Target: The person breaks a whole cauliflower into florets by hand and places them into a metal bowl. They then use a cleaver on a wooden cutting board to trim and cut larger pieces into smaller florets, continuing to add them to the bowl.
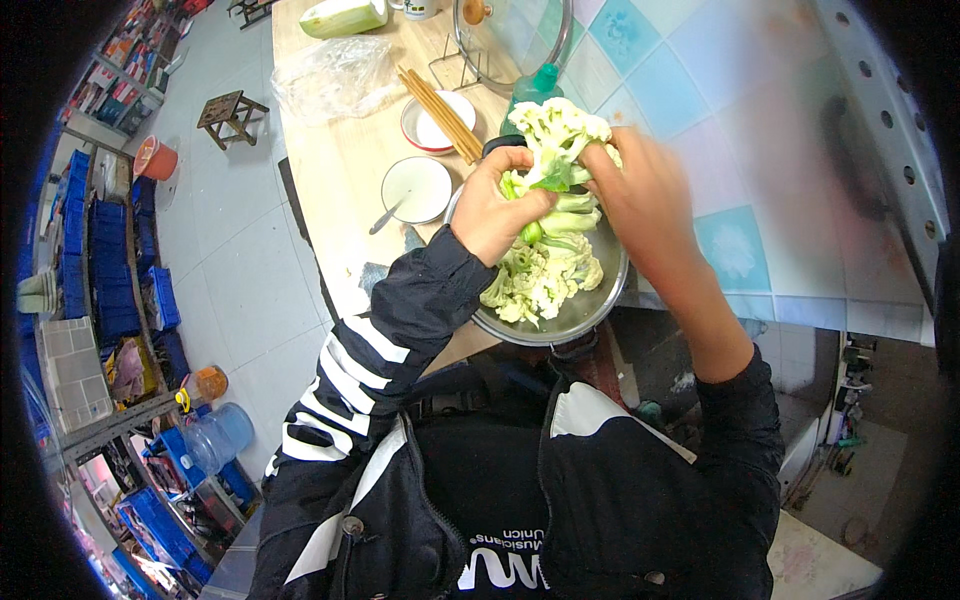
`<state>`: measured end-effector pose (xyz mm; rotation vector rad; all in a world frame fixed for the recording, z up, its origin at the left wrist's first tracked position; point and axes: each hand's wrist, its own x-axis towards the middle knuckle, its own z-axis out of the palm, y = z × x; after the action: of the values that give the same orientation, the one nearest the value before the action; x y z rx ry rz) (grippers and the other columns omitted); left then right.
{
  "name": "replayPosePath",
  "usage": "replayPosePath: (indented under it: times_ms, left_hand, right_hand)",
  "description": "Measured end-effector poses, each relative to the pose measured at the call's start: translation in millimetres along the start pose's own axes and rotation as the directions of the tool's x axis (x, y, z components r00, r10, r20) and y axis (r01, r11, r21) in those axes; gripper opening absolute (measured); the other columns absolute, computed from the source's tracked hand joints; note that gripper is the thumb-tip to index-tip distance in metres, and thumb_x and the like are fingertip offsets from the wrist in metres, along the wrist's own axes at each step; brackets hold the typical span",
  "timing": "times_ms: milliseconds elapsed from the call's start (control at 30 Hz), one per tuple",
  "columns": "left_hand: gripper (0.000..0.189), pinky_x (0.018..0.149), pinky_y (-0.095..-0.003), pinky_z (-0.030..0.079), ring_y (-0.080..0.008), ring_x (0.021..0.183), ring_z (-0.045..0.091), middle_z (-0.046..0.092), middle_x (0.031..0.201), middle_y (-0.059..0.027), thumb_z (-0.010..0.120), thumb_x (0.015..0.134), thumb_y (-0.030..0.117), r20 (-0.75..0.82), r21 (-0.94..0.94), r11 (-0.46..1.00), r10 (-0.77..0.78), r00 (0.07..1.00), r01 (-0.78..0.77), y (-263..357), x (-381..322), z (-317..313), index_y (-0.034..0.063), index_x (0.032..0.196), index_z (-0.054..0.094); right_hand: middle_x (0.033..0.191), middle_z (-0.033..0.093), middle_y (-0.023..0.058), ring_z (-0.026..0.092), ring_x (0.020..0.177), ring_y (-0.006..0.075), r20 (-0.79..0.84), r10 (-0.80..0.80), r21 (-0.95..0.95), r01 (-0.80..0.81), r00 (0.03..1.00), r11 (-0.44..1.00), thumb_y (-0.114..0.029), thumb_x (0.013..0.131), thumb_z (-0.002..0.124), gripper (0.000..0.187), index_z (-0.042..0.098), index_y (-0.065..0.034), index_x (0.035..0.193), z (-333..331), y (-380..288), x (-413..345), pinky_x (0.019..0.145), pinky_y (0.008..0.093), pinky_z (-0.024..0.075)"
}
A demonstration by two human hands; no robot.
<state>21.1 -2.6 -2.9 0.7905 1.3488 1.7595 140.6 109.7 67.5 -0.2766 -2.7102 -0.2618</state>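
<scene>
Both my hands are on a piece of cauliflower [559, 135] above a round metal pan [592, 311]. My left hand [499, 206] grips its green stem end from the left. At the right, my right hand [637, 187] pinches the florets near the top; it is slightly blurred. More cauliflower pieces [544, 277] lie in the pan beneath, some with pale stalks. The pan's dark far handle [501, 142] shows just behind my left hand.
Beyond the pan stand a bowl with a spoon [416, 189], a red-rimmed bowl [459, 112] bearing wooden chopsticks [439, 112], and a green bottle [536, 86]. Farther off are a glass lid [517, 37], a plastic bag [334, 75] and a cut pale-green gourd [343, 18]. A tiled wall [731, 247] rises at right.
</scene>
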Motion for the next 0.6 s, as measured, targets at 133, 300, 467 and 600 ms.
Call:
replayPosePath:
  times_ms: [133, 300, 467, 600]
  left_hand:
    - [0.038, 0.078, -0.0258, 0.041, -0.0157, 0.089, 0.051, 0.053, 0.093, -0.0079, 0.063, 0.070, 0.011, 0.070, -0.291, 0.924, -0.240, 0.968, 0.250, 10, -2, 0, -0.0032, 0.101, 0.046]
    - [0.039, 0.080, -0.0347, 0.039, -0.0286, 0.091, 0.049, 0.048, 0.094, -0.0168, 0.060, 0.070, 0.008, -0.220, 0.406, 0.894, 0.295, 0.930, -0.187, -20, 12, -3, -0.0051, 0.102, 0.043]
    - [0.041, 0.083, -0.0350, 0.038, -0.0323, 0.094, 0.047, 0.045, 0.096, -0.0196, 0.060, 0.068, 0.008, -0.192, 0.475, 0.843, 0.379, 0.905, -0.252, -10, 24, -19, -0.0048, 0.102, 0.042]
    - [0.046, 0.080, -0.0349, 0.041, -0.0327, 0.092, 0.049, 0.043, 0.101, -0.0166, 0.062, 0.063, 0.008, -0.101, 0.635, 0.713, 0.458, 0.883, -0.298, 2, 16, -14, 0.0000, 0.104, 0.043]
  right_hand:
    - [0.077, 0.046, 0.0049, 0.049, 0.075, 0.0210, -0.011, -0.067, 0.031, 0.067, 0.998, 0.997, -0.014, 0.073, 0.053, 0.008, 0.051, -0.0106, 0.079, 3, 3, 4, 0.065, 0.0345, 0.0357]
    - [0.071, 0.045, 0.0037, 0.049, 0.071, 0.0204, 0.066, 0.043, -0.055, -0.040, 0.997, 0.998, -0.020, 0.074, 0.055, 0.011, 0.048, -0.0117, 0.073, 0, -26, 0, 0.059, 0.0355, 0.0350]
    - [0.075, 0.052, 0.0051, 0.051, 0.075, 0.0249, 0.118, 0.298, 0.246, -0.318, 0.947, 0.916, -0.027, 0.072, 0.063, 0.022, 0.054, -0.0084, 0.079, -4, -64, -14, 0.063, 0.0389, 0.0378]
    - [0.092, 0.060, 0.0096, 0.056, 0.085, 0.0268, 0.315, 0.354, 0.235, -0.434, 0.881, 0.870, -0.031, 0.077, 0.062, 0.035, 0.060, -0.0058, 0.101, 16, -37, -60, 0.074, 0.0344, 0.0441]
